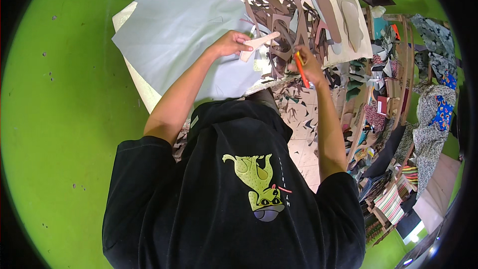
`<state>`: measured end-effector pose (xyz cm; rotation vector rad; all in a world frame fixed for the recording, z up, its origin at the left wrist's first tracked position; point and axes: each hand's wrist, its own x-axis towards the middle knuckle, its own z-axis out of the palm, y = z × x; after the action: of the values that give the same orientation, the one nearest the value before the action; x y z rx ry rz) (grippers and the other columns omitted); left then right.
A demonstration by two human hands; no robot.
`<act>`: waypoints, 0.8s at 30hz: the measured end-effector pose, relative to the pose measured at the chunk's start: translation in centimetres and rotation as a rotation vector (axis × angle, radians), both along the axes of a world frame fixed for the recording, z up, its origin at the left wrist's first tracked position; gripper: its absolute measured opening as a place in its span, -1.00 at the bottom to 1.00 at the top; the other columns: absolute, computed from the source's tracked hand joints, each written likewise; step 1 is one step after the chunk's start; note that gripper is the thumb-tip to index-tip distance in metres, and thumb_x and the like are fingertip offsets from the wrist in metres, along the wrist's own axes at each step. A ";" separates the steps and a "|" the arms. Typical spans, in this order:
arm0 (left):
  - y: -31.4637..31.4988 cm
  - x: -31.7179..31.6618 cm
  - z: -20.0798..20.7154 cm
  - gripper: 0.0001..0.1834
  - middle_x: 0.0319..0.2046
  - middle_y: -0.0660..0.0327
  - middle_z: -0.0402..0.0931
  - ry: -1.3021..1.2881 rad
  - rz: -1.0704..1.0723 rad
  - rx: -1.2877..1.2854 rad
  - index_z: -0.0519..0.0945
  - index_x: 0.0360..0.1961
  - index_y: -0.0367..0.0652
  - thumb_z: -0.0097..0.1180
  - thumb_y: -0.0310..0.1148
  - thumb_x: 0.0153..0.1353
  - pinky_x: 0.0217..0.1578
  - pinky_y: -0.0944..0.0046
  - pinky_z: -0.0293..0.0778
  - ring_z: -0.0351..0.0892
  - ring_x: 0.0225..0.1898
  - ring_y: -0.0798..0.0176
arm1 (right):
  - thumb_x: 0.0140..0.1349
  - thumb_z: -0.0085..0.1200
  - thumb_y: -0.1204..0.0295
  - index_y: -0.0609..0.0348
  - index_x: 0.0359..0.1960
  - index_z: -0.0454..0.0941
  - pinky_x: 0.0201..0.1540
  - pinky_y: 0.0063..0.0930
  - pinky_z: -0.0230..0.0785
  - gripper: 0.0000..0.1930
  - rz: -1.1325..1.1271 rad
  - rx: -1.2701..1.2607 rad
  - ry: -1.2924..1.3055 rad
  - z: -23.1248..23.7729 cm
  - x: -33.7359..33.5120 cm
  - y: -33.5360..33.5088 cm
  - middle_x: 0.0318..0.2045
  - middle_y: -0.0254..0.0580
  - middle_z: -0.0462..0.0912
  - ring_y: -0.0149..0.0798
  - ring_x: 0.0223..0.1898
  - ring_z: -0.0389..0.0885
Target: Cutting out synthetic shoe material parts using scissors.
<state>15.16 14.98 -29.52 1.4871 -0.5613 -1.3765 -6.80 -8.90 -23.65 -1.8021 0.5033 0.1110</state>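
While the left hand (231,44) pinches a pale flat piece (259,43) by its lower left end, the right hand (308,65) has its fingers curled around an orange tool (302,72). It is long and thin, but I cannot tell if it is a pen or a cutter, because the fingers hide part of it.

A few things could go wrong. The left hand seems to hold just one end of the pale flat piece, so a bump on the free end could make it turn or slip. If it falls among the brown scraps (279,0), it could get mixed up with them. The messy scraps could also catch a hand or get in the way. If the orange tool is sharp, a quick slip could hurt the left fingers.

The pale flat piece is near the top middle of the frame, by the right edge of the big grey sheet (184,25). It sits between the two hands, touching the left one and pointing up and right. The right hand is lower and to the right, apart from it.
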 end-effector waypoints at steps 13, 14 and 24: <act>0.2 -0.9 0.4 -0.65 -0.29 0.42 0.68 0.068 0.037 0.018 0.66 -0.01 -0.10 0.36 -0.30 0.18 -0.28 0.40 0.46 0.54 -0.32 0.54 | -0.47 0.66 0.13 0.21 -0.01 0.39 0.14 -0.22 0.38 -0.07 0.303 -0.114 0.261 1.1 -1.4 6.5 -0.03 0.00 0.59 -0.01 0.07 0.56; 0.2 -0.8 0.4 -0.66 -0.30 0.39 0.68 0.060 0.024 -0.006 0.66 -0.01 -0.13 0.36 -0.32 0.19 -0.29 0.41 0.45 0.53 -0.33 0.54 | -0.47 0.66 0.13 0.21 -0.01 0.39 0.14 -0.22 0.38 -0.07 0.301 -0.113 0.259 1.1 -1.4 6.7 -0.03 0.00 0.59 -0.01 0.07 0.56; -0.5 -0.7 -0.1 -0.68 -0.31 0.28 0.68 -0.041 -0.058 -0.141 0.66 -0.04 -0.33 0.33 -0.44 0.18 -0.22 0.43 0.46 0.56 -0.30 0.50 | -0.44 0.67 0.20 0.25 -0.10 0.39 0.12 -0.27 0.41 -0.15 0.198 -0.185 0.197 0.9 -1.8 9.4 -0.10 0.00 0.59 -0.10 0.02 0.59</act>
<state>14.48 14.48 -29.66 1.3972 -0.7177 -1.3259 -8.60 0.54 -22.77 -2.0313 0.4849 0.3927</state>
